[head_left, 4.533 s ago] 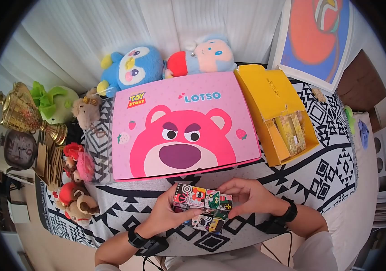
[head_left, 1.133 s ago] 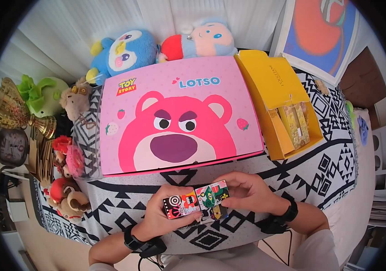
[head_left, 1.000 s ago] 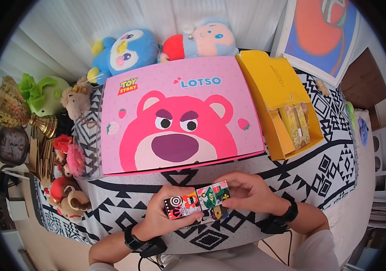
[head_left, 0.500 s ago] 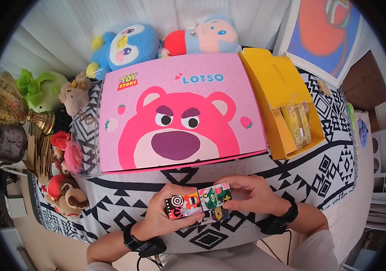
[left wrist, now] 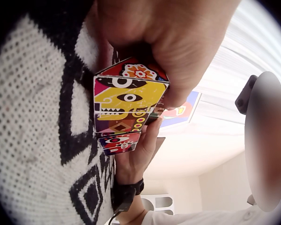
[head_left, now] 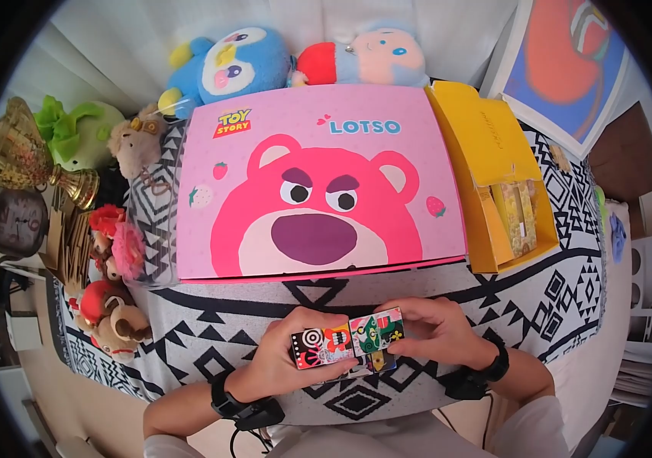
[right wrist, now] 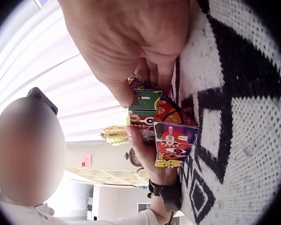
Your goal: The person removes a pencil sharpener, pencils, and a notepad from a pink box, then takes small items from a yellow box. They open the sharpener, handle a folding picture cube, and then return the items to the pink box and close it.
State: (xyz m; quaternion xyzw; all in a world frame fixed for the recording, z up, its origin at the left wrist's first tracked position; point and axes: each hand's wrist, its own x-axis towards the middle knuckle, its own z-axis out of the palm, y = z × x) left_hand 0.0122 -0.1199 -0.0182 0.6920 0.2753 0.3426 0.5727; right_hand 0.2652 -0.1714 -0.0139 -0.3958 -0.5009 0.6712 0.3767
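1. Gripping opposite ends of a printed block [head_left: 322, 349], two bare hands meet over the near part of a patterned cloth [head_left: 227, 301]. The left hand [head_left: 288, 347] is clamped on one end, its thumb along the near edge; the right hand [head_left: 440, 332] pinches the other between thumb and fingers.
2. Bold cartoon art covers the block, in red, black, green and white on top. A lower section juts out below the right half, and the left wrist view shows a yellow side with an eye and teeth. Whether the block touches the cloth cannot be told.
3. Beyond the hands lies a pink box [head_left: 219, 168] marked "Toy Story" and "Lotso", with a bear's face on it. Just to its right, a yellow box [head_left: 486, 133] holds smaller patterned packs.
4. Behind the pink box rest a blue plush [head_left: 196, 72] and a red-and-blue plush [head_left: 314, 65].
5. At left, a gold trophy [head_left: 17, 145] lies tilted above a dark clock [head_left: 19, 221], near a green-topped plush [head_left: 89, 145].
6. Black bands circle both wrists.
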